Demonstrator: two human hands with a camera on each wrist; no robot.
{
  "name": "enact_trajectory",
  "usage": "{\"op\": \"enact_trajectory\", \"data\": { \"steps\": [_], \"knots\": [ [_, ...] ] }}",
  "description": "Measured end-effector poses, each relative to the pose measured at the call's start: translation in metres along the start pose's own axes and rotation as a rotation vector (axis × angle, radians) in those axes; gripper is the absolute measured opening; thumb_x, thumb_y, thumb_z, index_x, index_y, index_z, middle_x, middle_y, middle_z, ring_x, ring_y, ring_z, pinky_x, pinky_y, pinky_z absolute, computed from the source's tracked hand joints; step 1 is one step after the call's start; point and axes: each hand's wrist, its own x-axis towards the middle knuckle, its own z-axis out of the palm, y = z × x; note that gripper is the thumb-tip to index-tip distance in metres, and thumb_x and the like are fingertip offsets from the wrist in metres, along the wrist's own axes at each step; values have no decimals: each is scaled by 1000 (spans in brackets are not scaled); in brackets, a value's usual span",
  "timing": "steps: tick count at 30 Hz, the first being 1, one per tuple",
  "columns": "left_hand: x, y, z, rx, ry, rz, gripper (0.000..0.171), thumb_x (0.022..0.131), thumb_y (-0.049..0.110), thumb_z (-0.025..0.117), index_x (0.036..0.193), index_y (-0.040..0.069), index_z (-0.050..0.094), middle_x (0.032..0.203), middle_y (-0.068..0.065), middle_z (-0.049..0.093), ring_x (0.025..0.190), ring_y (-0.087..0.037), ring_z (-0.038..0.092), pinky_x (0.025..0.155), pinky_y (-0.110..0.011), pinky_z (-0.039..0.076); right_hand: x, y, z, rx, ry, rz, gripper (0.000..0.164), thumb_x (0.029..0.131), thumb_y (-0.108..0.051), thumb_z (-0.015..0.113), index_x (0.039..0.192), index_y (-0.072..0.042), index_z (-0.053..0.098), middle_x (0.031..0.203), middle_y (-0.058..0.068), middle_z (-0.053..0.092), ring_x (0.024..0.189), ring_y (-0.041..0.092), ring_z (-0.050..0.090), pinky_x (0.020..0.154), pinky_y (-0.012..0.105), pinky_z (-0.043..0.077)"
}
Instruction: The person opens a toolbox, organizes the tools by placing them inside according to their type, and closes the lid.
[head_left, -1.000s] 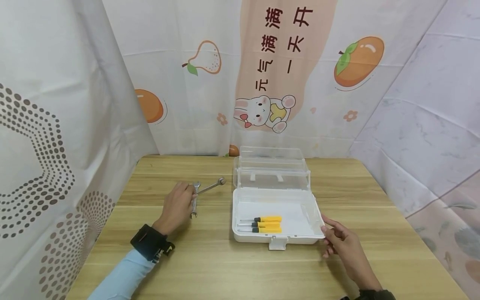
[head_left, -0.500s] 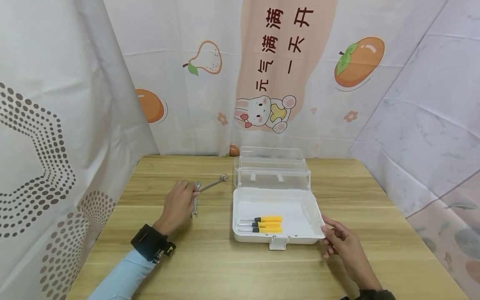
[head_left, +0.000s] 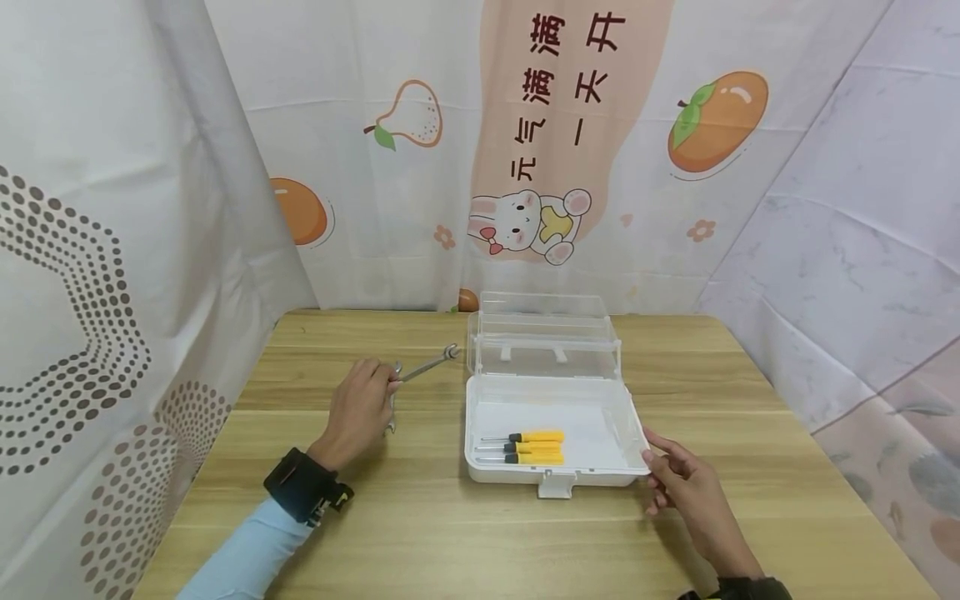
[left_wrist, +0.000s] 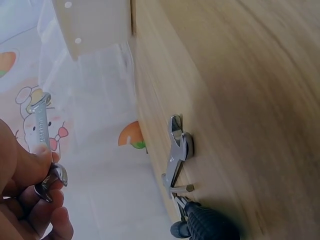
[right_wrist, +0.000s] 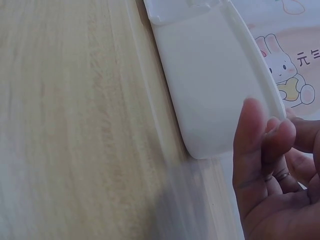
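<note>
My left hand point(head_left: 358, 408) pinches a silver open-end wrench point(head_left: 426, 367) between thumb and fingers, its far end pointing toward the box. The left wrist view has this wrench point(left_wrist: 42, 125) raised off the table. Below lies another silver wrench point(left_wrist: 175, 157), largely covered by the hand in the head view point(head_left: 392, 412). At the right, my right hand point(head_left: 693, 492) grips the front right corner of a white plastic toolbox point(head_left: 480, 477), thumb on the rim. Its clear lid point(head_left: 547, 358) is up. Inside lie yellow-handled screwdrivers point(head_left: 536, 459).
Beside the lying wrench, the left wrist view has dark ribbed handles point(left_wrist: 212, 222) and a short metal rod point(left_wrist: 182, 189). A latch point(head_left: 556, 486) hangs at the box's front. A printed curtain point(head_left: 360, 225) borders the back of the wooden table point(head_left: 465, 550).
The wrench in my left hand has shifted slightly right and up, its far end nearer the lid. The left hand has risen a little with it. My right hand and the toolbox stay put.
</note>
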Motion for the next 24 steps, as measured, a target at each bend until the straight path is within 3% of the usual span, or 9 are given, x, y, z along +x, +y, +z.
{"op": "enact_trajectory", "data": {
  "steps": [12,24],
  "knots": [
    [2,5,2,-36,57,52,6,92,2,75,91,0,70,85,-6,58,75,-19,49,58,-27,43,1,0,0,15,-2,-5,58,104,-27,64,153,-3,45,84,14,56,56,12,50,54,37,58],
    [5,15,2,-41,61,78,6,92,1,75,91,0,69,85,-6,58,78,-21,52,61,-30,46,0,-1,0,13,5,13,58,103,-28,65,153,-5,46,85,14,56,57,12,50,55,36,58]
  ]
}}
